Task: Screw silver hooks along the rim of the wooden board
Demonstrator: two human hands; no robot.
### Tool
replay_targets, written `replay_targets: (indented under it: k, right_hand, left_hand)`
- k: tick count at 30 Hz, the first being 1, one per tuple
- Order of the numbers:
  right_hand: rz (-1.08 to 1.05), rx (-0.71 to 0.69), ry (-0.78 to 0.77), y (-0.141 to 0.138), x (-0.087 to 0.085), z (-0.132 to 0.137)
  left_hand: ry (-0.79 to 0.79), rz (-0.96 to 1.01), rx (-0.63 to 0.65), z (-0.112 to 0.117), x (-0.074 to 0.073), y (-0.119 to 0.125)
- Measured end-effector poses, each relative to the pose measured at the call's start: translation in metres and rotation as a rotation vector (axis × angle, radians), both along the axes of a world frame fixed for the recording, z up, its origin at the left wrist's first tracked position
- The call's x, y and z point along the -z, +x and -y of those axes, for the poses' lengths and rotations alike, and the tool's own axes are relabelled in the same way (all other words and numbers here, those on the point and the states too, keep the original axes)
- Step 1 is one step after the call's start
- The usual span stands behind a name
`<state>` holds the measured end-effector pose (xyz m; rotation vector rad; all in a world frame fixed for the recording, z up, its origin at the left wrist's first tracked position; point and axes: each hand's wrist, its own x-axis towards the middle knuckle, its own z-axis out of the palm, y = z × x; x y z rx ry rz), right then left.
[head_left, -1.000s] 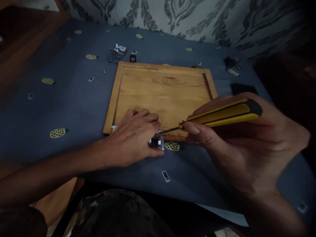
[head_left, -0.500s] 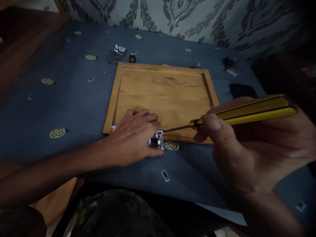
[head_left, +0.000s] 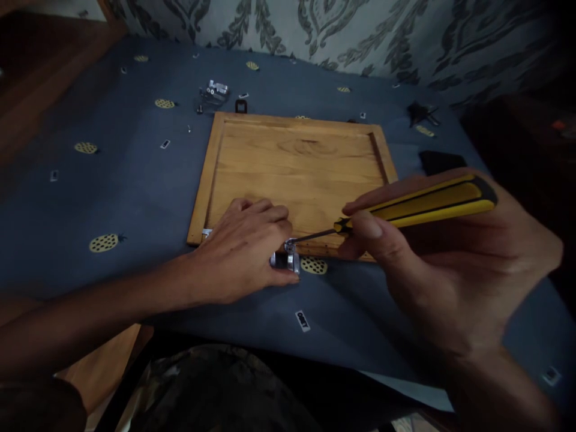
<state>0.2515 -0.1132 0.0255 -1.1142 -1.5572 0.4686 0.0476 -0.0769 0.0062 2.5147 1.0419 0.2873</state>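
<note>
A framed wooden panel [head_left: 292, 162] lies flat on the blue patterned cloth. At its near edge a metal hinge [head_left: 292, 261] sticks out toward me. My left hand [head_left: 249, 249] grips this hinge against the panel, its thumb below and fingers curled over the top, which hide part of it. My right hand [head_left: 445, 270] is closed around a yellow and black screwdriver [head_left: 418, 207]. The screwdriver's shaft slants left and down, and its tip is at the hinge's metal plate beside my left fingers. A second bit of metal [head_left: 206, 232] shows at the panel's near left corner.
Metal hinge parts [head_left: 216, 91] and a small screw [head_left: 189, 129] lie on the cloth [head_left: 135, 180]. A dark square piece [head_left: 241, 106] sits behind the panel. To the right are a black clamp-like object [head_left: 422, 114] and a black flat item [head_left: 441, 161].
My right hand and the screwdriver have shifted a little left, and the handle's end has come closer to the panel. My left hand stays in place on the hinge.
</note>
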Motion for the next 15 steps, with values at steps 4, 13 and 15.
replay_targets:
  k: [4, 13, 15]
  right_hand:
    - [-0.028, -0.063, -0.13, 0.0036, -0.003, 0.0067]
    - [0.014, -0.046, -0.01, 0.0017, -0.005, 0.0008]
    - [0.037, -0.019, -0.001, 0.0051, 0.0015, 0.0042]
  left_hand:
    - [0.012, -0.004, 0.003, -0.0004, -0.0006, 0.0002]
    - [-0.004, -0.01, -0.004, -0.0003, -0.0007, 0.0009]
    - [-0.003, -0.016, -0.008, 0.0, -0.0008, 0.0009]
